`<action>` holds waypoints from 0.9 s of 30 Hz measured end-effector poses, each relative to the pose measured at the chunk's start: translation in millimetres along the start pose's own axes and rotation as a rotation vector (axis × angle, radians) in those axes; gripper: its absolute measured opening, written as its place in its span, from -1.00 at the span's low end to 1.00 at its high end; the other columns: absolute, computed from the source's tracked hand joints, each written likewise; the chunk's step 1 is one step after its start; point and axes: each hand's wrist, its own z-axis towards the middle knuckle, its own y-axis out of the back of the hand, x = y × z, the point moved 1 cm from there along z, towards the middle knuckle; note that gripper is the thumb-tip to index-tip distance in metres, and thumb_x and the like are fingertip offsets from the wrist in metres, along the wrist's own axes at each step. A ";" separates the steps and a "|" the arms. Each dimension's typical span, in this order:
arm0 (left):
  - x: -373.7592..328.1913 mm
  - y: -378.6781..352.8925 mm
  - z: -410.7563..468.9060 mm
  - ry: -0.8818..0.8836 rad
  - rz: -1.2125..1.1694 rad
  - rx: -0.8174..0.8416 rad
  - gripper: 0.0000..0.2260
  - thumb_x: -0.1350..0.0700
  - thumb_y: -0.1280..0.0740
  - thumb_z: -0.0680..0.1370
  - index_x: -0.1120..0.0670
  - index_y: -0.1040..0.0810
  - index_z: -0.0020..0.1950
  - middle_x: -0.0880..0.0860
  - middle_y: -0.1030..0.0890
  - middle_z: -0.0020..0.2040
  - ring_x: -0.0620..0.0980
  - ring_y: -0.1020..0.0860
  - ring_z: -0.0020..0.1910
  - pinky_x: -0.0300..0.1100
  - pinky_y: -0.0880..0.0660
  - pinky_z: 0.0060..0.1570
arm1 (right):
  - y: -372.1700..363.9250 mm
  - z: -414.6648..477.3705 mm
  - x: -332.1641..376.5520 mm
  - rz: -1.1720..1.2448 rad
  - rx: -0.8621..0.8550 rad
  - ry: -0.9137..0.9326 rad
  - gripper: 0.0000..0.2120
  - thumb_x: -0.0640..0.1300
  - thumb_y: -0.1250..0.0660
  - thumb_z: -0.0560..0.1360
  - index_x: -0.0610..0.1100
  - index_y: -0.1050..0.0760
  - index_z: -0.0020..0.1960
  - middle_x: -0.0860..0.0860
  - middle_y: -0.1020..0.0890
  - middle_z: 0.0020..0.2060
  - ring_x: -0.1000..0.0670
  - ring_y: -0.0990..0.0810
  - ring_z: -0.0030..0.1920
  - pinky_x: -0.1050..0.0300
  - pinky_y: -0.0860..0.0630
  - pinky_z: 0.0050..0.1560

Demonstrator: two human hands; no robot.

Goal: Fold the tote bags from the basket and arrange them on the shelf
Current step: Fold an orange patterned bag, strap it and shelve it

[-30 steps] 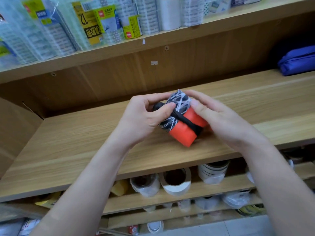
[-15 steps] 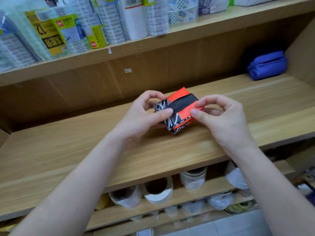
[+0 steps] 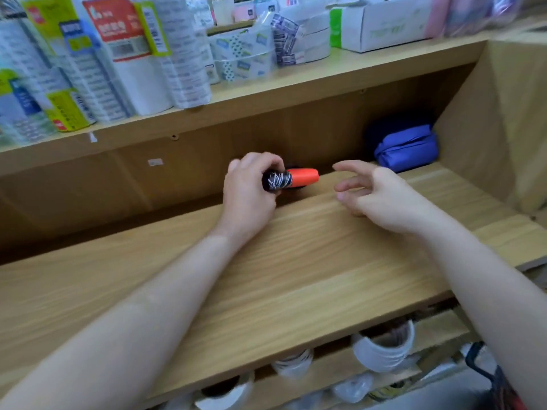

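A folded tote bag [image 3: 296, 178], orange with a black-and-white patterned end, is held near the back of the wooden shelf [image 3: 281, 261]. My left hand [image 3: 251, 187] grips its patterned end, fingers curled over it. My right hand [image 3: 373, 190] hovers just right of the bag, fingers loosely spread, touching nothing. A folded blue tote bag [image 3: 407, 147] lies in the shelf's back right corner.
The shelf above carries packs of stationery and tape [image 3: 118, 54] and a white box [image 3: 381, 22]. The shelf's right side wall [image 3: 497, 128] stands beside the blue bag. Rolls of tape [image 3: 384, 347] sit on the lower shelf. A dark basket edge [image 3: 488, 371] shows at bottom right.
Both hands held the orange bag in front of me; now the left hand alone has carried it toward the shelf's back, and the right hand has let go. The camera moved closer.
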 end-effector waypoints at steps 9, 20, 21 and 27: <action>17.0 -14.7 1.7 0.252 -0.146 0.210 -0.72 -0.02 -0.53 0.33 -0.19 -0.56 -0.02 -0.06 -0.60 -0.01 -0.05 -0.48 -0.08 -0.26 -0.36 -0.09 | -9.7 59.9 -10.7 -0.240 0.094 0.039 -0.59 -0.11 -0.32 0.57 -0.09 -0.44 0.41 -0.03 -0.60 0.20 -0.03 -0.55 0.23 0.13 -0.39 0.33; 12.8 -13.6 8.7 0.355 -0.142 0.183 -0.64 0.09 -0.58 0.35 -0.07 -0.54 0.06 -0.13 -0.58 0.04 -0.11 -0.51 0.01 -0.30 -0.35 -0.03 | -2.2 37.4 -16.6 -0.547 0.132 0.081 -0.48 0.05 -0.24 0.60 0.09 -0.22 0.52 0.03 -0.38 0.42 -0.07 -0.27 0.42 -0.05 -0.26 0.43; 11.4 -14.4 8.0 0.353 -0.137 0.182 -0.63 0.09 -0.58 0.35 -0.07 -0.53 0.07 -0.13 -0.57 0.04 -0.12 -0.50 0.02 -0.32 -0.34 -0.04 | 1.7 29.9 -17.9 -0.509 0.087 0.097 -0.51 0.03 -0.26 0.59 0.09 -0.28 0.50 0.02 -0.43 0.38 -0.05 -0.35 0.38 0.00 -0.30 0.40; 14.5 -6.7 3.0 0.362 -0.141 0.173 -0.64 0.11 -0.58 0.36 -0.07 -0.51 0.04 -0.14 -0.57 0.06 -0.13 -0.49 0.01 -0.35 -0.30 -0.07 | 20.6 -27.7 -19.8 -0.390 -0.054 0.096 -0.61 -0.09 -0.30 0.58 0.07 -0.43 0.40 0.08 -0.59 0.15 0.10 -0.55 0.10 0.10 -0.47 0.23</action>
